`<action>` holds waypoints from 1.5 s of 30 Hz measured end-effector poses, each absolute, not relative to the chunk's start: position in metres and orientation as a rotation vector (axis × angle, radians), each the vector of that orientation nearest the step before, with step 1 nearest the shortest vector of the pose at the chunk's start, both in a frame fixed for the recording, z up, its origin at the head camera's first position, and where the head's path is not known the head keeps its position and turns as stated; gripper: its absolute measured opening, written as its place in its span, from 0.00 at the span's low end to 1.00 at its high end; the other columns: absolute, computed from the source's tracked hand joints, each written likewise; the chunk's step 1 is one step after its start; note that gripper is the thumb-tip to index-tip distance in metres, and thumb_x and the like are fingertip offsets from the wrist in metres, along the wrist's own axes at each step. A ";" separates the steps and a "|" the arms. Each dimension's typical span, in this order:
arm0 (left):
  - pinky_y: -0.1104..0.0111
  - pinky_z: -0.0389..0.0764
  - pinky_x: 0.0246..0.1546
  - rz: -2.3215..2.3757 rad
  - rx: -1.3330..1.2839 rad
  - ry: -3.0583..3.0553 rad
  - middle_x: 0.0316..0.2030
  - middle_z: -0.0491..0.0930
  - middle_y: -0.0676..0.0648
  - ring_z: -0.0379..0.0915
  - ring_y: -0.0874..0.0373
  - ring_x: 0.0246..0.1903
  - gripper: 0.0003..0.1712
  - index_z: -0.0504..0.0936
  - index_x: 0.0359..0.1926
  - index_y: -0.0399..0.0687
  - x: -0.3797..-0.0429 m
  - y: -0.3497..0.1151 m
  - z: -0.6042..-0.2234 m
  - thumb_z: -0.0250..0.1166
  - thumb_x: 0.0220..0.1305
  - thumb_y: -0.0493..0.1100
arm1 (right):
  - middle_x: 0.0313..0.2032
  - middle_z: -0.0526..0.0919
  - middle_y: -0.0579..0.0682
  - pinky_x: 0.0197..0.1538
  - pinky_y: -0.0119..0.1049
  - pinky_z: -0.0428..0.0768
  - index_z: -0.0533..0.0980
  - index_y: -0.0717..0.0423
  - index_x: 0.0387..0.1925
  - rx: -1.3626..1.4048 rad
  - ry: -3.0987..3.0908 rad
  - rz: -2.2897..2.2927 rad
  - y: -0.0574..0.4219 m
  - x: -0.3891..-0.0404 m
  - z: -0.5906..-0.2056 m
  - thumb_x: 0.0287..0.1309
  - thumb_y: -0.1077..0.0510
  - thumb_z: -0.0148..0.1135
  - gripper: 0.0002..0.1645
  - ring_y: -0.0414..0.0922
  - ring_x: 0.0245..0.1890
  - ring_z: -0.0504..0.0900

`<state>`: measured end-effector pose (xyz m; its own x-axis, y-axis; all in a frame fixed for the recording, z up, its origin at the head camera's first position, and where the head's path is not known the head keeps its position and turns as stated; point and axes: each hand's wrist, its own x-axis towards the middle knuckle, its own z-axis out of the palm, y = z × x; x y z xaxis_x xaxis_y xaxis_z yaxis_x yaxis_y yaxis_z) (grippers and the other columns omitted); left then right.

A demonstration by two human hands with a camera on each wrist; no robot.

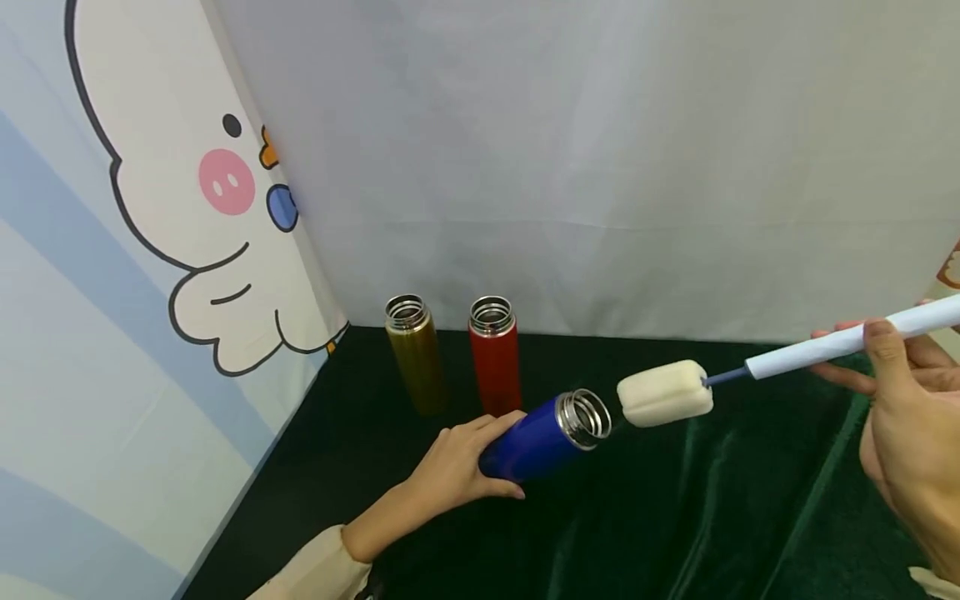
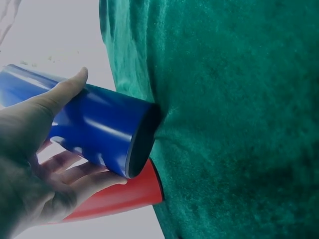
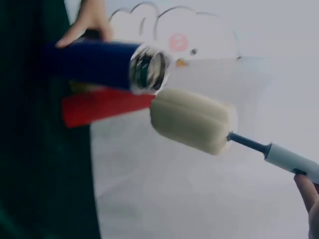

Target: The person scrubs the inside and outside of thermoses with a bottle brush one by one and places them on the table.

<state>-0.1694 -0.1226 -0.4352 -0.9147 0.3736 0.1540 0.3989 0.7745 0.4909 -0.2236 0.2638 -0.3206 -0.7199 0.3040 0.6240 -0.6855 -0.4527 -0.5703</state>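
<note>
Tilted in the middle of the head view is a blue bottle (image 1: 531, 443) without a lid, its silver threaded mouth facing right. My left hand (image 1: 461, 460) grips it round the body; in the left wrist view the blue bottle (image 2: 102, 129) shows its dark base. My right hand (image 1: 911, 417) holds the pale handle of a bottle brush (image 1: 813, 353), the thumb against it. The brush's cream sponge head (image 1: 665, 393) is just outside the bottle's mouth, apart from it in the head view. The right wrist view shows the sponge head (image 3: 192, 121) near that mouth.
A gold bottle (image 1: 417, 358) and a red bottle (image 1: 496, 358), both lidless, stand upright behind the left hand. Dark green cloth (image 1: 637, 517) covers the table. A pale curtain (image 1: 600, 167) hangs behind, and a wall with a cartoon print (image 1: 165, 167) is at left.
</note>
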 end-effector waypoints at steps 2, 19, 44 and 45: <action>0.48 0.84 0.55 -0.812 -0.644 -2.915 0.56 0.82 0.46 0.83 0.49 0.53 0.50 0.65 0.74 0.66 -0.170 -0.122 -0.435 0.79 0.53 0.60 | 0.37 0.86 0.63 0.34 0.39 0.88 0.66 0.72 0.62 0.636 -1.196 2.159 0.269 -0.224 -0.327 0.65 0.77 0.55 0.24 0.51 0.34 0.91; 0.51 0.87 0.50 -0.700 -0.590 -2.904 0.55 0.84 0.45 0.85 0.49 0.48 0.51 0.66 0.74 0.66 -0.173 -0.114 -0.435 0.78 0.51 0.65 | 0.46 0.85 0.67 0.43 0.44 0.88 0.59 0.75 0.64 1.048 -1.266 2.298 0.271 -0.202 -0.347 0.70 0.82 0.34 0.23 0.57 0.44 0.91; 0.51 0.88 0.48 -0.621 -0.676 -2.899 0.52 0.83 0.48 0.86 0.50 0.46 0.51 0.65 0.74 0.69 -0.167 -0.108 -0.436 0.79 0.50 0.63 | 0.43 0.85 0.69 0.45 0.44 0.87 0.59 0.73 0.62 0.982 -1.196 2.183 0.273 -0.212 -0.345 0.68 0.82 0.38 0.23 0.57 0.41 0.91; 0.51 0.88 0.48 -0.633 -0.665 -2.894 0.52 0.83 0.48 0.86 0.49 0.46 0.51 0.66 0.74 0.69 -0.168 -0.109 -0.437 0.79 0.50 0.63 | 0.43 0.85 0.68 0.44 0.43 0.88 0.59 0.74 0.62 0.980 -1.217 2.176 0.275 -0.211 -0.346 0.68 0.82 0.38 0.23 0.56 0.41 0.91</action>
